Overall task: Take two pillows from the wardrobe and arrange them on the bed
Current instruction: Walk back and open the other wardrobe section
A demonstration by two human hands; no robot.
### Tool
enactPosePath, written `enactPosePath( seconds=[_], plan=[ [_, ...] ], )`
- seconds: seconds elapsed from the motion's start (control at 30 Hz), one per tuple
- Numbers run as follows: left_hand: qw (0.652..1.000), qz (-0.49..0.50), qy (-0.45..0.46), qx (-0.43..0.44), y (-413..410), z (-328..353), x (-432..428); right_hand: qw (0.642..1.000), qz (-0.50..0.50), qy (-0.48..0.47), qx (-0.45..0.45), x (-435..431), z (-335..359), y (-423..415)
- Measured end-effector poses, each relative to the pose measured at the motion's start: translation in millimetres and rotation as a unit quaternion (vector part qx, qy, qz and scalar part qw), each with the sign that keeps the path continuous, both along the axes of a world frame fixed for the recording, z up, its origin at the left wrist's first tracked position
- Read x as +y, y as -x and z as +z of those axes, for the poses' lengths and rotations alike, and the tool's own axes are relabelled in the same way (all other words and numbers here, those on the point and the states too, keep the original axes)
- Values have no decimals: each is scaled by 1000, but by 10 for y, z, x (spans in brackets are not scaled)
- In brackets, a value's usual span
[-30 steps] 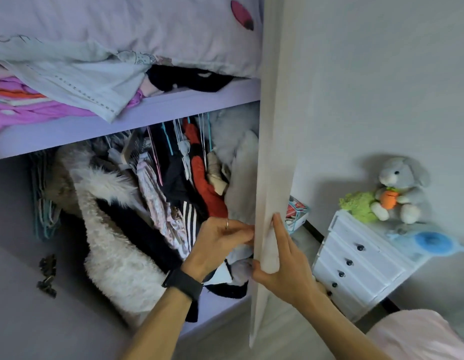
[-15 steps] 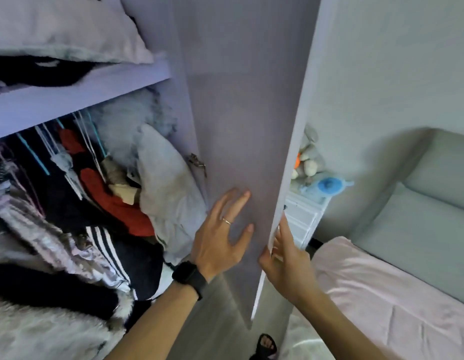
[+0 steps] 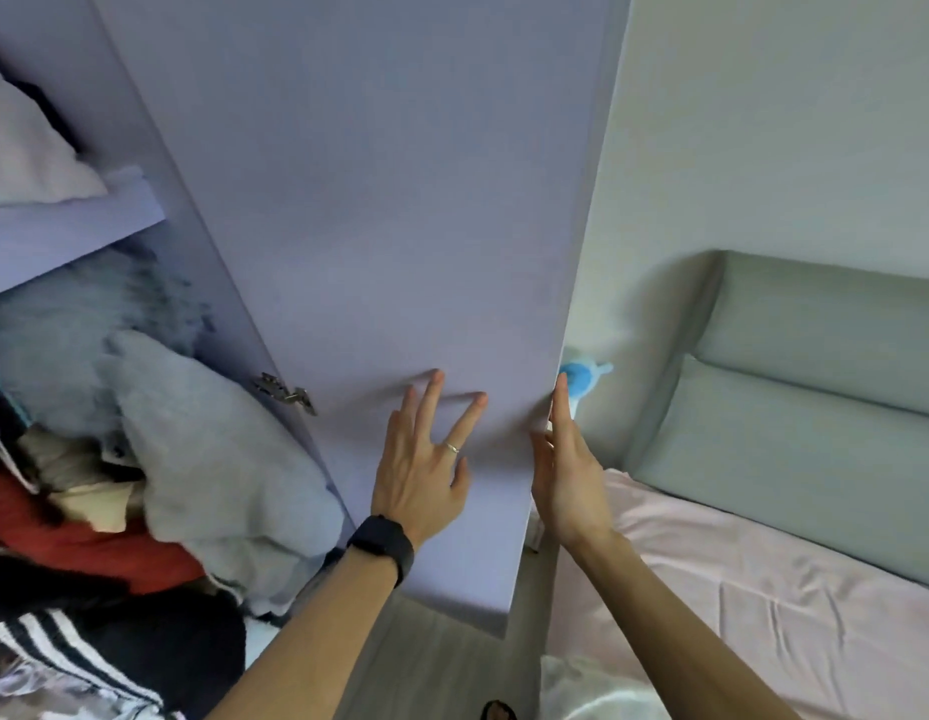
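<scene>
The lilac wardrobe door (image 3: 379,210) stands swung wide, its inner face towards me. My left hand (image 3: 426,459), with a ring and a black watch, lies flat on that face with fingers spread. My right hand (image 3: 566,470) is at the door's free edge, fingers straight along it, holding nothing. A pale pillow (image 3: 21,148) lies on the upper shelf (image 3: 73,236) at the far left, only its corner in view. The bed (image 3: 763,579) with a pink sheet is at the lower right.
Hanging clothes fill the wardrobe below the shelf: a grey fleece (image 3: 208,459), a red garment (image 3: 78,548), a black striped one (image 3: 88,662). A grey padded headboard (image 3: 826,376) backs the bed. A blue toy (image 3: 582,376) peeks past the door edge. A hinge (image 3: 286,392) sits on the door.
The door has swung further open to the right, and the view turned right with it. My left hand went from the door's edge to flat on its inner face; my right stays at the edge.
</scene>
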State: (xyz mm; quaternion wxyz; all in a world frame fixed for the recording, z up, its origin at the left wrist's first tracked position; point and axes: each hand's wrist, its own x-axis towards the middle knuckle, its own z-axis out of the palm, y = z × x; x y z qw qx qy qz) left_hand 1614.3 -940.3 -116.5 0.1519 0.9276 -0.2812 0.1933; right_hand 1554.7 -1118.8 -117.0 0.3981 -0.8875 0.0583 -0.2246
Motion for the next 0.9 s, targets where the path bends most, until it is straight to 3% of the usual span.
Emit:
enactPosePath(
  seconds=[0.3, 0.5, 0.6, 0.7, 0.9],
  plan=[
    [1000, 6, -10, -24, -108, 9, -17, 999, -33, 16, -22, -46, -39, -108],
    [999, 9, 42, 26, 0, 50, 235, 982, -65, 86, -155, 144, -9, 186],
    [990, 80, 78, 84, 88, 80, 574, 975, -4, 135, -178, 378, -43, 253],
    [974, 153, 114, 118, 214, 126, 1007, 973, 85, 127, -174, 784, -14, 183],
    [932, 315, 176, -12, 575, 673, 1853, 947, 243, 75, -197, 1698, 318, -191]
  ],
)
